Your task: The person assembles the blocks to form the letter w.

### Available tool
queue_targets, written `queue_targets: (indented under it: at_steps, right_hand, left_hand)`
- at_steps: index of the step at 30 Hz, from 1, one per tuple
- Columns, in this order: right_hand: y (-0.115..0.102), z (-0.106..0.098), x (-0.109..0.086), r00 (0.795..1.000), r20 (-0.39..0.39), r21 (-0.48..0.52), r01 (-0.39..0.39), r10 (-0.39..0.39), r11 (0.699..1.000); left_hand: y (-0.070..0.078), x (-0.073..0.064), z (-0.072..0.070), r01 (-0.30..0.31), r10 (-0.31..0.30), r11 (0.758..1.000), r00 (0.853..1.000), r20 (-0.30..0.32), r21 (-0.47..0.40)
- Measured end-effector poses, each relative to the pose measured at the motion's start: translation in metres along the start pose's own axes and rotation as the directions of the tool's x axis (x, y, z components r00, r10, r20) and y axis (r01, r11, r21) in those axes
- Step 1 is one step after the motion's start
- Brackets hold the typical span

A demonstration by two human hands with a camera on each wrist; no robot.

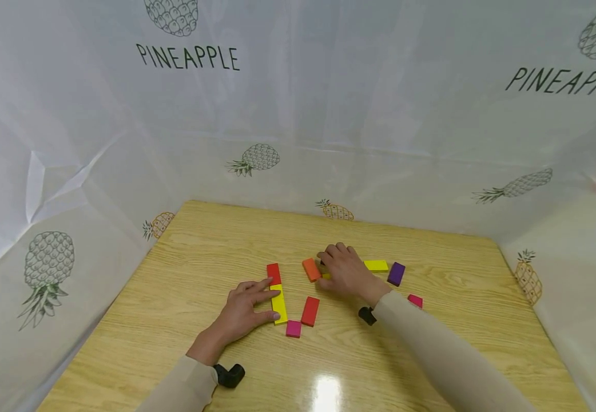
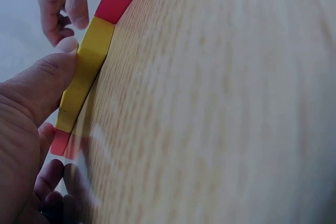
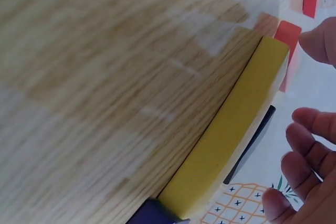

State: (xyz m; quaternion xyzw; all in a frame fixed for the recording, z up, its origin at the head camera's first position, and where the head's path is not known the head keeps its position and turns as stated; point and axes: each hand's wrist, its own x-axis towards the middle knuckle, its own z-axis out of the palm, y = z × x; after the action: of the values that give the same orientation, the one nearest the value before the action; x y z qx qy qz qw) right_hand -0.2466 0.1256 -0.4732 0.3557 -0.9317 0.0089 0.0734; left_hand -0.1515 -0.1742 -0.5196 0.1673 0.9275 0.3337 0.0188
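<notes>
In the head view my left hand (image 1: 246, 309) rests beside a row of a red block (image 1: 273, 273) and a yellow block (image 1: 278, 303). Its thumb and a finger touch the yellow block; another finger reaches the red one. The left wrist view shows the thumb (image 2: 55, 72) against the yellow block (image 2: 86, 72). My right hand (image 1: 346, 272) is over the far group, near an orange block (image 1: 310, 269), partly covering a yellow block and a dark block. In the right wrist view its thumb (image 3: 323, 40) and fingers stand apart, nothing visible between them.
Close to me lie a red block (image 1: 310, 311) and a pink block (image 1: 293, 328). Right of my right hand are another yellow block (image 1: 376, 265), a purple block (image 1: 396, 273) and a pink one (image 1: 415, 301). White pineapple-print sheeting (image 1: 298, 114) surrounds the wooden table (image 1: 215, 240).
</notes>
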Motion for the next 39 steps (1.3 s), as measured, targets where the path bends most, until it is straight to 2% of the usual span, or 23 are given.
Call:
queue_targets:
  at_steps: [7,14,24,32,39]
  right_hand:
    - [0.0,0.001,0.011,0.994,0.109,0.045,0.002,-0.007,0.999]
    - [0.0,0.005,0.019,0.988,0.155,0.062,0.007,-0.017,0.998]
    - [0.002,0.009,0.021,0.985,0.172,0.075,0.003,-0.016,0.997]
    - [-0.001,0.008,0.021,0.991,0.135,0.086,0.001,-0.013,0.996]
    - [-0.003,0.007,0.022,0.99,0.144,0.085,-0.012,0.0,0.996]
  left_hand:
    - [0.0,0.0,0.0,-0.006,0.006,1.0,1.0,-0.001,0.013]
    - [0.0,0.001,-0.001,0.008,-0.008,1.0,1.0,0.005,0.006]
    - [0.0,0.0,0.0,0.002,-0.002,1.0,1.0,0.001,-0.012]
    - [-0.002,0.0,0.001,0.001,-0.001,1.0,1.0,0.003,0.001]
    - [-0.001,0.0,0.0,0.007,-0.007,1.0,1.0,0.012,-0.012]
